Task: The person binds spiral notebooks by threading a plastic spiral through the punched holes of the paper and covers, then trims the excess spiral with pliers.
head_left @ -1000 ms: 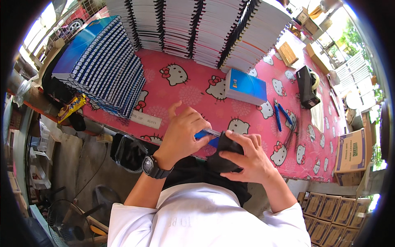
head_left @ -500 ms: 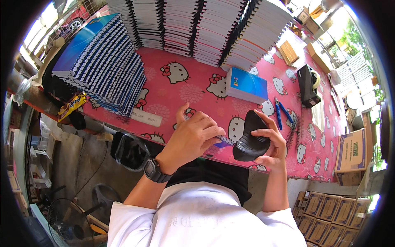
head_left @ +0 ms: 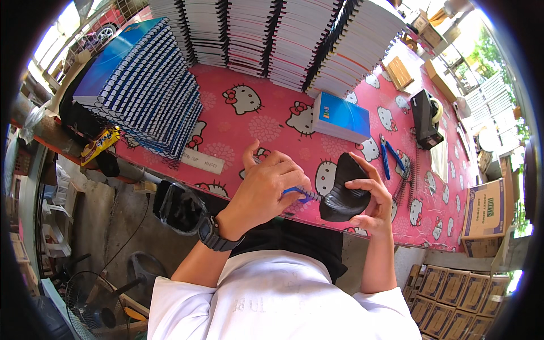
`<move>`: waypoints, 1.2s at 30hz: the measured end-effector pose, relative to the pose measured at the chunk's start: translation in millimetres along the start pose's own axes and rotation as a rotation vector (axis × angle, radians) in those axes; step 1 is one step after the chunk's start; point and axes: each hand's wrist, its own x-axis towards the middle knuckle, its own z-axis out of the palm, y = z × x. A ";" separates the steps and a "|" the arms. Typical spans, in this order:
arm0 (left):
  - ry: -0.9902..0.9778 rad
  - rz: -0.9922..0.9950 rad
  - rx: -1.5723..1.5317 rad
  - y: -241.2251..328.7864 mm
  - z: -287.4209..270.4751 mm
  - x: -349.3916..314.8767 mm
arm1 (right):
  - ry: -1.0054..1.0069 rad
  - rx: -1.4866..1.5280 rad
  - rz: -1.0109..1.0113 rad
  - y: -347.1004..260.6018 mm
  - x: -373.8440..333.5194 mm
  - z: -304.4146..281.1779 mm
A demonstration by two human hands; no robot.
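Observation:
My left hand is closed, thumb and fingers pinching a small blue piece with a coil-like ribbed end. Most of that piece is hidden by the fingers. A black, glossy, curved object with fine ridges across its lower part rests in my right hand. The right fingers and thumb hold it from its right side; its kind is not clear. The tip of the blue piece meets or nearly meets the black object's left edge. Both hands are above the front edge of the pink patterned table.
Spiral-bound blue notebooks are stacked at left. Tall stacks of bound pages stand behind. A blue-covered pad block, blue-handled pliers, loose wire coils and a black tape dispenser lie to the right.
My left fingers have shifted slightly, and more of the blue piece shows. The right hand and black object are almost unmoved.

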 end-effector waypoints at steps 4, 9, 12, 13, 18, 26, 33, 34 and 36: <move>0.007 -0.012 -0.003 -0.7 1.0 0.3 | 0.002 0.039 0.028 1.9 -1.9 1.2; 0.029 0.054 0.012 -7.1 2.4 -0.7 | -0.029 0.093 0.075 1.8 -1.5 1.8; 0.059 0.089 0.026 -9.9 3.4 -1.1 | -0.127 0.136 0.204 2.9 1.2 3.8; 0.059 0.095 0.046 -10.4 3.4 -1.3 | -0.134 0.156 0.265 7.9 0.8 3.3; 0.181 -0.013 0.064 -4.5 -2.6 -2.2 | -0.179 0.386 0.342 10.3 2.0 6.5; 0.095 -0.001 0.069 -16.1 -8.5 -10.6 | -0.217 0.220 0.254 5.5 16.2 15.9; 0.383 -0.143 -0.437 -14.4 -3.1 -8.9 | -0.201 -0.031 0.278 15.0 29.4 15.2; 0.425 -0.179 -0.569 -22.5 4.5 -16.1 | -0.290 0.137 0.233 11.5 30.3 19.3; 0.417 -0.260 -0.745 -34.2 14.3 -27.0 | -0.350 0.116 0.218 5.8 34.0 27.3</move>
